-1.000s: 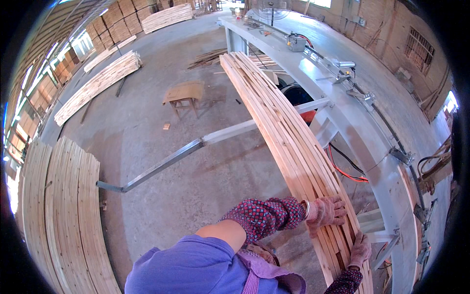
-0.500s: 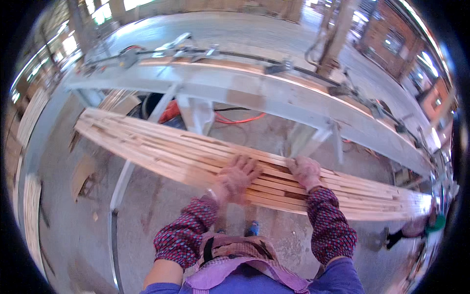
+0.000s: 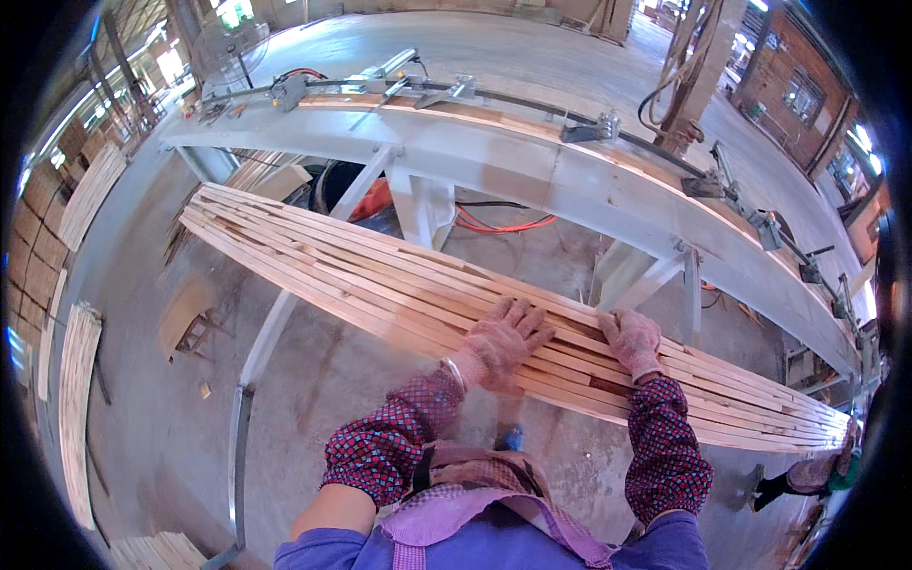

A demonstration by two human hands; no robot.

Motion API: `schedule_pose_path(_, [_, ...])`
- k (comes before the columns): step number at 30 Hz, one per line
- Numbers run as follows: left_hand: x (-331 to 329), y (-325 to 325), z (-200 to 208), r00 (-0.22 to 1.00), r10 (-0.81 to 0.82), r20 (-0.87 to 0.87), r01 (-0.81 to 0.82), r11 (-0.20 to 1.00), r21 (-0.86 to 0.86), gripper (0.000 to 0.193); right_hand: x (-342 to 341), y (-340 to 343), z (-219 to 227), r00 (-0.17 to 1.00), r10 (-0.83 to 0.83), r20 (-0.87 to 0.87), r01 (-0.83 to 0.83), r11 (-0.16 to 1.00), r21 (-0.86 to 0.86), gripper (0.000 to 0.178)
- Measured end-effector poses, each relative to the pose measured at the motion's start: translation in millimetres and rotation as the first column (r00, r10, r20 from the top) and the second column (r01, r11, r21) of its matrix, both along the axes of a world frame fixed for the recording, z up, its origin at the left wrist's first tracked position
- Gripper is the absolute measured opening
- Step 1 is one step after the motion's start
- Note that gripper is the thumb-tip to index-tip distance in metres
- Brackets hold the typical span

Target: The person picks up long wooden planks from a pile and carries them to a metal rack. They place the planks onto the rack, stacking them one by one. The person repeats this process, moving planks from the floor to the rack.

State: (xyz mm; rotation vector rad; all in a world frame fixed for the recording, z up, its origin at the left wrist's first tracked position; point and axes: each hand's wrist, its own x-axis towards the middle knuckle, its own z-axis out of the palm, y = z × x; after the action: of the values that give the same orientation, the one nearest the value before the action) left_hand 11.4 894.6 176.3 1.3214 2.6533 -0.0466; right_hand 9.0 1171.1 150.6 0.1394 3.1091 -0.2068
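Note:
A long bundle of pale wooden strips point(image 3: 332, 275) lies side by side before me, slanting from the far left down to the near right. Narrow dark gaps show between some strips. My left hand point(image 3: 503, 344), in a pinkish work glove, rests flat on the strips near the middle with its fingers spread. Farther right, my right hand point(image 3: 632, 340), gloved likewise, curls over the far edge of the bundle and grips a wooden strip there. Its fingertips are partly hidden. Patterned sleeve covers reach up both forearms.
Beyond the strips runs a long grey metal bench point(image 3: 494, 171) with clamps point(image 3: 594, 128) along it. Orange cable point(image 3: 508, 223) lies on the floor beneath. Stacked boards point(image 3: 78, 408) stand at the left. A person's leg point(image 3: 781, 487) shows at the right edge.
The view has swung a little, so the whole scene sits farther right and lower. Both hands stay on the strips in nearly the same places.

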Motion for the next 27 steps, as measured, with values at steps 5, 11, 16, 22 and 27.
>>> schedule_pose_path(5, [-3.2,1.9,-13.1,1.000,0.015,-0.002,-0.015,0.998,0.068,0.106,-2.9,3.9,-12.5,0.997,0.021,-0.080,-0.022,1.000,-0.010,0.050])
schedule_pose_path(11, [-5.8,13.3,-24.6,1.000,-0.005,-0.022,0.007,0.994,0.111,0.106,-1.4,14.5,-9.5,0.998,-0.042,-0.046,0.042,0.999,-0.002,0.055])
schedule_pose_path(16, [-5.4,12.9,-21.3,0.994,0.004,-0.106,0.011,0.989,0.147,0.103,-2.4,4.7,11.5,0.997,-0.056,0.061,0.058,0.998,-0.034,0.060])
schedule_pose_path(22, [-4.0,20.0,-20.7,0.994,-0.010,-0.105,0.015,0.998,0.053,0.103,-2.6,8.6,-0.9,0.992,-0.091,0.084,0.096,0.994,-0.049,0.061])
schedule_pose_path(27, [2.9,14.8,-19.6,0.995,-0.027,-0.099,0.041,0.989,0.141,0.109,-2.0,19.7,-27.8,0.998,-0.042,-0.045,0.041,0.999,-0.008,0.058])
